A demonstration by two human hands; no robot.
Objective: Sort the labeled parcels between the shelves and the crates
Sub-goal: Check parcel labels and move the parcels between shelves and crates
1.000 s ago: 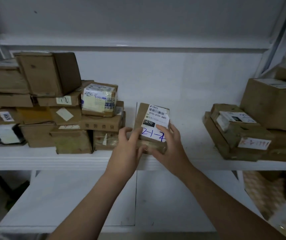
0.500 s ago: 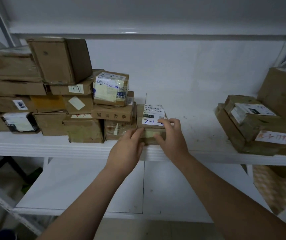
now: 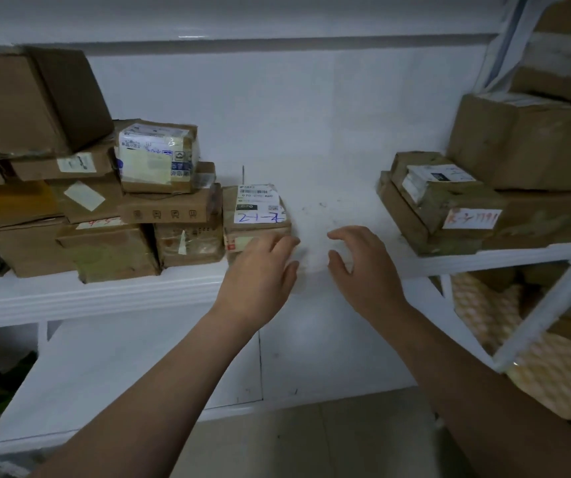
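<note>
The labelled parcel (image 3: 258, 208) lies flat on the white shelf (image 3: 104, 298), its handwritten code facing up. It sits flush against the stack of cardboard boxes (image 3: 170, 208) on its left, probably to keep the row tight and the code readable. The left hand (image 3: 259, 270) has relaxed fingers (image 3: 284, 243) at the parcel's front face and grips nothing. The right hand (image 3: 363, 267) hovers open beside it, apart.
</note>
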